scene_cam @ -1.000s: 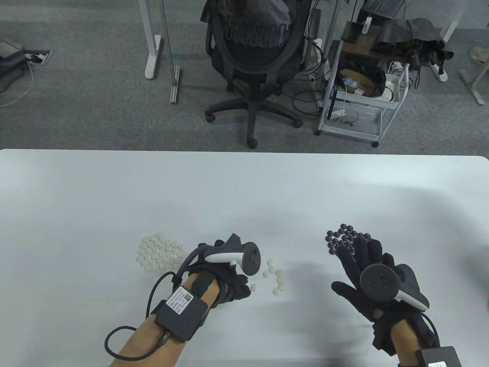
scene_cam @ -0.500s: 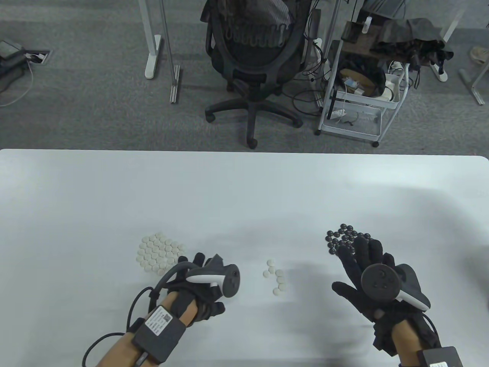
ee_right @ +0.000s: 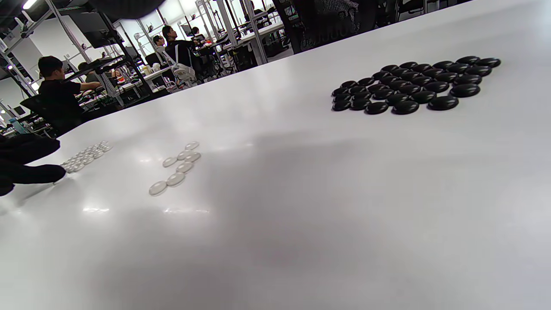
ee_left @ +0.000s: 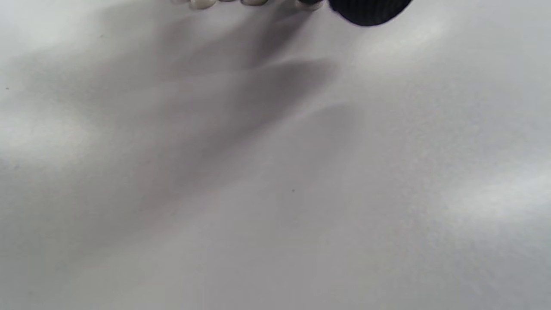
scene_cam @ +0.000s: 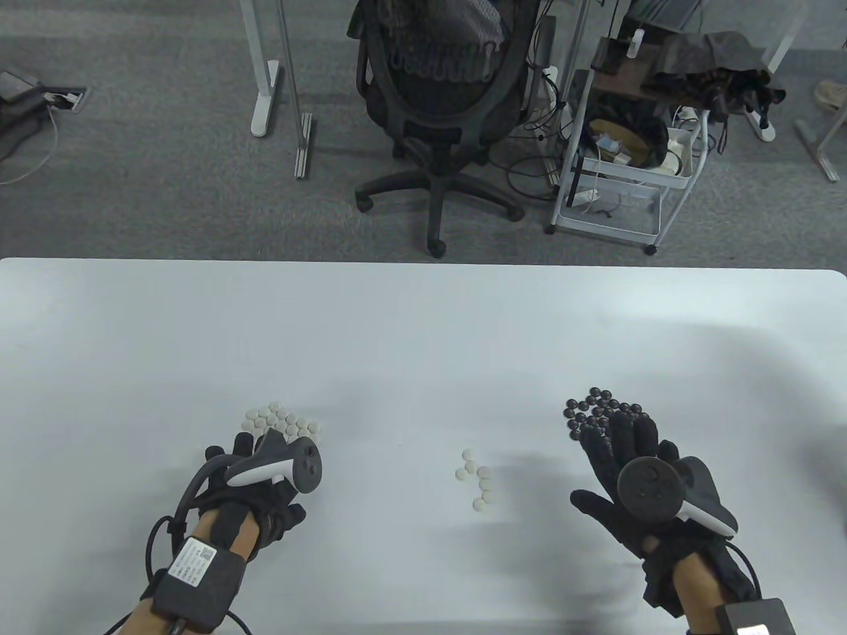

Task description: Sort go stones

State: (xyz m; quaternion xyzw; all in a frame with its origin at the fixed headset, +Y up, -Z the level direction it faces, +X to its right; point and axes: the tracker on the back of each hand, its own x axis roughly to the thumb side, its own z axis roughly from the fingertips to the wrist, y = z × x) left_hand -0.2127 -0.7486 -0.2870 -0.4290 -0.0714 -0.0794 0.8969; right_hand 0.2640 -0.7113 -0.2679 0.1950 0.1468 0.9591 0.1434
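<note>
A: Where are the stones?

B: Three groups on the table. White pile sits lower left in the table view, partly hidden under the left hand. Loose white stones, about six, run in a short line at lower centre. Black pile is lower right.

A: Left hand state?

B: Over the near edge of the white pile, tracker on top blocking the fingers. Left wrist view only shows one dark fingertip at the top edge, just beside a few white stones. Can't tell whether it's pinching a stone or not.

A: Right?

B: Right hand lies flat, fingers straight and spread, thumb out to the side. Fingertips reach the near edge of the black pile; holding nothing. Its tracker sits on the back of the hand.

A: Right wrist view add anything?

B: Black pile upper right, tightly packed, a single layer. Loose whites centre left, white pile far left with the left hand's dark fingers touching its near side.
</note>
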